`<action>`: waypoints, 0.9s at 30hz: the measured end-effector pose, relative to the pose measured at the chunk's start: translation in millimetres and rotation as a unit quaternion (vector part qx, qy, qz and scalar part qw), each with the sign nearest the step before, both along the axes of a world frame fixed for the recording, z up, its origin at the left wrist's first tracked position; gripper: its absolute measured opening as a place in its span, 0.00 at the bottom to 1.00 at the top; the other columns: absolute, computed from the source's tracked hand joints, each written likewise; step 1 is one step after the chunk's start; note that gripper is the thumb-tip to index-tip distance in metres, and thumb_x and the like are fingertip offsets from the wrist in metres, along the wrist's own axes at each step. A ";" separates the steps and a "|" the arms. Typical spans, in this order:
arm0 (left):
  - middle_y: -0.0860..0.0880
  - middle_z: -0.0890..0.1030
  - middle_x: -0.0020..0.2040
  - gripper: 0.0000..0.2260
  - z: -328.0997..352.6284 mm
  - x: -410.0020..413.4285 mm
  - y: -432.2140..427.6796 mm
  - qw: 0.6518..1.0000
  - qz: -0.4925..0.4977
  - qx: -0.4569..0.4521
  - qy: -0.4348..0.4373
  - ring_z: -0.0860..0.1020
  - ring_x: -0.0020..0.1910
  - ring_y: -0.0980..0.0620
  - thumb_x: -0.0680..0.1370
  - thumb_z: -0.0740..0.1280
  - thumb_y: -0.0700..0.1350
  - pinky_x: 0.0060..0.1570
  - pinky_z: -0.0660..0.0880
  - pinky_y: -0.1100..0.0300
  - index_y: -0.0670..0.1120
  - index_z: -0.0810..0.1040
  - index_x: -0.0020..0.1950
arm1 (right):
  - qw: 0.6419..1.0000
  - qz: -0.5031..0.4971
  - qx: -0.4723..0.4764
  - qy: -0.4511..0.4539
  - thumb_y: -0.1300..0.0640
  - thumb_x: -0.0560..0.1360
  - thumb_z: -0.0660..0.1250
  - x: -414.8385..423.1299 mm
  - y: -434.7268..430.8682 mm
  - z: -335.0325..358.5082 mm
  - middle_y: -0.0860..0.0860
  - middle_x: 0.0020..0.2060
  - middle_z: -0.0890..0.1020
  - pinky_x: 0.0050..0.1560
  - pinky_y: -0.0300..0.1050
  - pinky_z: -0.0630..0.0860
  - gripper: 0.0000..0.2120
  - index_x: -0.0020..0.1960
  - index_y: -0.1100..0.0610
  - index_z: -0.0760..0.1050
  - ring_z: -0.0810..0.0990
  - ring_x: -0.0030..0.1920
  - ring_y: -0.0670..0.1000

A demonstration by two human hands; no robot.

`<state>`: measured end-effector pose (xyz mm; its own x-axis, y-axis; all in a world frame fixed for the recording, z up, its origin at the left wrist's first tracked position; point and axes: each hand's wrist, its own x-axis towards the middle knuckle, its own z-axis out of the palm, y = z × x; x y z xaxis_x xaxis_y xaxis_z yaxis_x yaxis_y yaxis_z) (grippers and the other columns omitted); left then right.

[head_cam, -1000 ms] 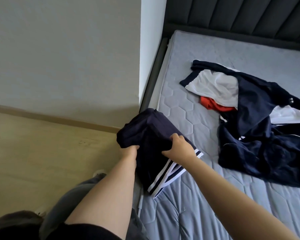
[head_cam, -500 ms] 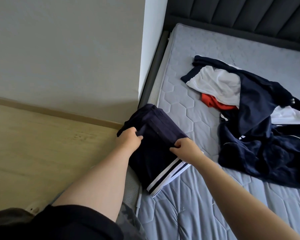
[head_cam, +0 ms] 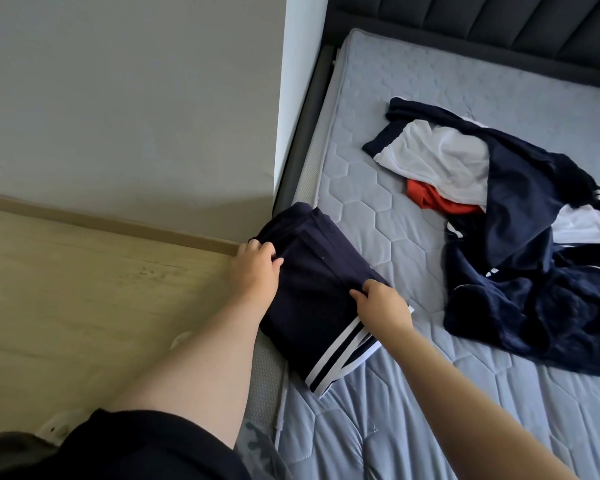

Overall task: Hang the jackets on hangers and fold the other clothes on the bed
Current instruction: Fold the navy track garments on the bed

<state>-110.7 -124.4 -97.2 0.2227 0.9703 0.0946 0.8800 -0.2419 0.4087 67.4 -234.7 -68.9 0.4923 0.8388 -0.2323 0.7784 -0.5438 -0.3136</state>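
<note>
A folded navy garment with white stripes (head_cam: 321, 292) lies at the left edge of the grey quilted mattress (head_cam: 388, 216). My left hand (head_cam: 255, 268) grips its far left edge, fingers curled over the cloth. On the right side of the fold, my right hand (head_cam: 383, 306) pinches the cloth just above the striped hem. To the right a crumpled navy jacket (head_cam: 534, 278) sprawls on the mattress, with a white garment (head_cam: 440, 161) and a red one (head_cam: 433, 199) partly under it.
A dark padded headboard (head_cam: 499, 26) runs along the back. A grey wall (head_cam: 136, 98) and its white corner stand left of the bed, above the light wood floor (head_cam: 66, 289). Bare mattress lies in the near foreground.
My left hand has moved up from the near edge of the folded garment to its far left edge. My right hand stays on the right side. The view has shifted slightly.
</note>
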 end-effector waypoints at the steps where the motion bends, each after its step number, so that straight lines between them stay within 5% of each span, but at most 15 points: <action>1: 0.46 0.73 0.56 0.12 -3.5 -0.9 -1.1 1.000 0.018 -0.002 0.007 0.70 0.58 0.45 0.78 0.63 0.51 0.50 0.67 0.54 0.45 0.75 0.57 | 1.000 0.002 -0.003 -0.017 0.48 0.79 0.59 -0.6 -1.2 -3.4 0.49 0.34 0.73 0.39 0.45 0.67 0.13 0.42 0.57 0.67 0.75 0.41 0.54; 4: 0.45 0.71 0.62 0.21 -7.4 -3.7 -1.7 0.995 0.095 -0.032 -0.008 0.68 0.62 0.44 0.76 0.66 0.55 0.56 0.67 0.52 0.46 0.70 0.65 | 0.993 0.038 0.043 -0.105 0.49 0.76 0.65 3.1 3.5 -6.0 0.51 0.48 0.74 0.54 0.46 0.68 0.12 0.50 0.57 0.71 0.73 0.54 0.55; 7: 0.42 0.69 0.66 0.32 -7.3 -7.4 0.7 0.964 0.207 -0.141 -0.090 0.69 0.63 0.41 0.72 0.70 0.58 0.56 0.70 0.48 0.46 0.64 0.70 | 0.990 0.062 0.120 -0.033 0.51 0.69 0.70 5.8 18.2 -3.2 0.52 0.63 0.69 0.66 0.48 0.61 0.27 0.65 0.55 0.67 0.65 0.65 0.54; 8: 0.41 0.69 0.66 0.35 -8.6 -9.3 2.5 0.925 0.263 -0.218 -0.165 0.71 0.63 0.40 0.70 0.72 0.58 0.56 0.71 0.48 0.44 0.63 0.71 | 0.992 0.055 0.113 0.019 0.48 0.68 0.70 6.7 24.4 -1.2 0.52 0.66 0.67 0.69 0.49 0.60 0.33 0.69 0.54 0.63 0.64 0.67 0.54; 11: 0.41 0.73 0.66 0.35 -13.3 -15.6 3.3 0.727 0.337 -0.419 -0.428 0.74 0.61 0.41 0.70 0.74 0.57 0.61 0.73 0.49 0.40 0.66 0.69 | 0.985 0.022 -0.001 0.169 0.41 0.64 0.74 16.3 41.6 0.7 0.51 0.70 0.66 0.68 0.51 0.65 0.48 0.75 0.54 0.54 0.65 0.69 0.54; 12: 0.42 0.74 0.65 0.34 -14.9 -17.8 3.2 0.697 0.323 -0.447 -0.458 0.75 0.61 0.42 0.71 0.73 0.56 0.62 0.72 0.49 0.40 0.68 0.69 | 0.978 0.017 -0.033 0.205 0.40 0.63 0.75 21.8 46.5 1.3 0.51 0.69 0.67 0.66 0.48 0.67 0.49 0.75 0.54 0.54 0.67 0.68 0.54; 17: 0.43 0.75 0.65 0.33 -14.1 -24.8 4.6 0.686 0.286 -0.426 -0.515 0.75 0.61 0.43 0.70 0.75 0.52 0.62 0.73 0.48 0.42 0.68 0.70 | 0.956 0.024 -0.128 0.262 0.42 0.62 0.77 42.9 60.5 10.4 0.48 0.50 0.81 0.52 0.43 0.75 0.31 0.59 0.53 0.74 0.80 0.49 0.49; 21: 0.43 0.77 0.62 0.28 -4.2 -27.4 -1.1 0.692 0.244 -0.429 -0.527 0.78 0.56 0.44 0.71 0.74 0.45 0.46 0.77 0.53 0.42 0.69 0.69 | 0.936 -0.018 -0.118 0.331 0.54 0.64 0.78 42.1 56.8 22.7 0.55 0.48 0.83 0.53 0.51 0.79 0.24 0.57 0.60 0.77 0.83 0.48 0.55; 24: 0.42 0.75 0.64 0.29 5.2 -22.7 -2.8 0.695 0.222 -0.420 -0.540 0.77 0.57 0.43 0.72 0.73 0.41 0.53 0.76 0.49 0.44 0.66 0.71 | 0.934 -0.047 -0.069 0.348 0.59 0.64 0.77 36.9 52.5 43.5 0.58 0.48 0.83 0.52 0.52 0.80 0.22 0.55 0.62 0.77 0.82 0.48 0.57; 27: 0.43 0.68 0.71 0.37 20.0 -10.2 -12.1 0.715 0.209 -0.394 -0.539 0.72 0.64 0.43 0.75 0.69 0.39 0.61 0.71 0.48 0.50 0.51 0.77 | 0.946 -0.055 0.012 0.320 0.60 0.62 0.76 37.9 57.3 79.3 0.57 0.43 0.82 0.43 0.47 0.80 0.17 0.49 0.60 0.77 0.82 0.43 0.56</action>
